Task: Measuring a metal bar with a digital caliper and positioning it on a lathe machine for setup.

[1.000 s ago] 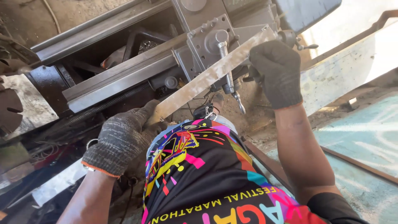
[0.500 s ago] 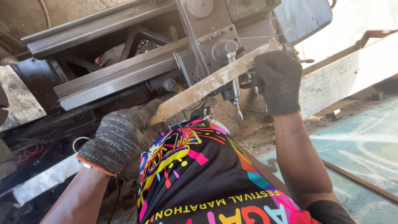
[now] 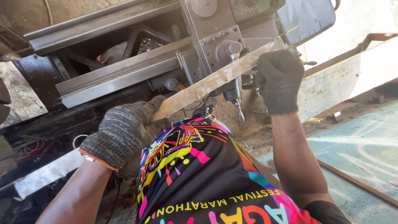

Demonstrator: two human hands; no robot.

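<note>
- Bar (image 3: 215,81) slants from my left hand (image 3: 122,132), low, up to my right hand (image 3: 280,81).
- Both grips clench its ends, lathe (image 3: 124,74) beyond.

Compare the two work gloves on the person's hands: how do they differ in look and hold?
The left hand wears a speckled grey knit glove with an orange cuff; the right hand wears a plain dark glove. The left grips the lower near end of the long flat grey metal bar; the right holds its raised far end, by the grey machine. Both gloves are knit, and both hands are closed on the same bar.
</note>
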